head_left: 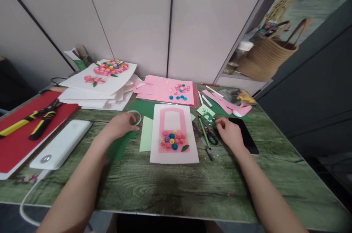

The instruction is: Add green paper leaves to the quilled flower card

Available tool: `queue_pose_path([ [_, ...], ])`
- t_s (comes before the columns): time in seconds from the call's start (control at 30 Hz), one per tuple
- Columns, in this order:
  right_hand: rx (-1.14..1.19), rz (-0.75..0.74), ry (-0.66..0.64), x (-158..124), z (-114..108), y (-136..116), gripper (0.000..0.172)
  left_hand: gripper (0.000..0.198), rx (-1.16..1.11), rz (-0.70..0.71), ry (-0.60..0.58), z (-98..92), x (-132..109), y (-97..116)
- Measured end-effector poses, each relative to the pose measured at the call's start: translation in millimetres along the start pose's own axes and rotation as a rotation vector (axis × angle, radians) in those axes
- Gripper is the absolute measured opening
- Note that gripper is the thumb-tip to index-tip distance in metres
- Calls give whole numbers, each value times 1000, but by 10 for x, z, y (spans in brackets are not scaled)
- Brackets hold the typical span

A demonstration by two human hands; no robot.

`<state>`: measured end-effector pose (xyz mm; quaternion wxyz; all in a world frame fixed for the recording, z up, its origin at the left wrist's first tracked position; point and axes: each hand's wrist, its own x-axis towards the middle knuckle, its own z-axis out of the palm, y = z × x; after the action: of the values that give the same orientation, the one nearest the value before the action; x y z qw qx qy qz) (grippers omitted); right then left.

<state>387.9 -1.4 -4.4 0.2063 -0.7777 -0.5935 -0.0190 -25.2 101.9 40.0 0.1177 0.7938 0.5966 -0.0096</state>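
A white sheet [154, 152] lies between my hands, bearing a pink paper basket shape [162, 126] filled with rolled paper flowers [172, 140] and one dark green leaf [185, 148]. My left hand [121, 126] curls its fingers around a clear roll of tape [139, 117] above a dark green sheet [121, 147]. On the other side, my right hand [230, 133] is closed in a pinch beside green paper scraps [207, 115]; whatever sits between its fingertips is too small to make out. Black scissors [212, 137] and a green pen [204, 132] lie just left of it.
A phone [247, 137] lies beside my right hand. Pink sheets [159, 88] hold loose paper rolls at the back. Far left are stacked white papers [96, 97], yellow-black pliers [41, 119] and a cabled power bank [62, 145]. Pink strips [220, 103] lie back right.
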Motion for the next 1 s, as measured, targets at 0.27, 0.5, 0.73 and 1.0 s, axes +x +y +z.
queue_pose_path([
  [0.27, -1, 1, 6, -15, -9, -1, 22, 21, 40, 6, -140, 50, -12, -29],
  [0.5, -2, 21, 20, -14, -40, -7, 21, 27, 66, -34, -129, 87, -15, 1],
  [0.73, 12, 31, 37, -9, -58, 3, 20, 20, 26, -9, -101, 134, -22, 18],
  [1.0, 96, 20, 61, -16, -86, -74, 19, 12, -261, 93, 78, -74, -121, 234],
])
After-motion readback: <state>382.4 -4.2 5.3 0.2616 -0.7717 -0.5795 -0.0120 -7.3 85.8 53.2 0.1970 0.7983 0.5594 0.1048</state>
